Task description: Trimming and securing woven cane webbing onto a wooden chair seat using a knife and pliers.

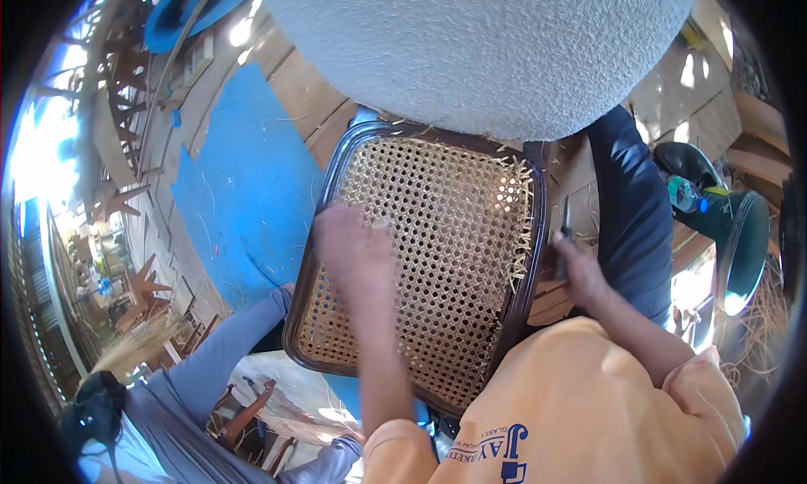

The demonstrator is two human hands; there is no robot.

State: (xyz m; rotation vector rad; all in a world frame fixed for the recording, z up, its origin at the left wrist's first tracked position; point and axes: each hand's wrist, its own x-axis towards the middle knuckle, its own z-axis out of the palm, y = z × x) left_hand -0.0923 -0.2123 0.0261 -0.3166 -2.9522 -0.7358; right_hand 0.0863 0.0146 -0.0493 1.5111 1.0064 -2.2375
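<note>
A chair panel of woven cane (429, 232) in a dark wooden frame (540, 206) lies in front of me. Short loose cane ends (523, 232) stick out along its right side. My left hand (357, 244) is over the panel's left edge; motion smears its fingers, so their grip cannot be made out. To the right of the frame, my right hand (582, 269) is closed on a knife (567, 219), its slim blade pointing up and away from me. That hand is apart from the cane.
A large pale, rough-textured surface (504, 55) covers the top of the view. On the left, a blue sheet (244, 181) covers some floor. Another person's grey-clad leg (227, 349) is at lower left. A plastic bottle (685, 194) and a dark green container (744, 248) stand at right.
</note>
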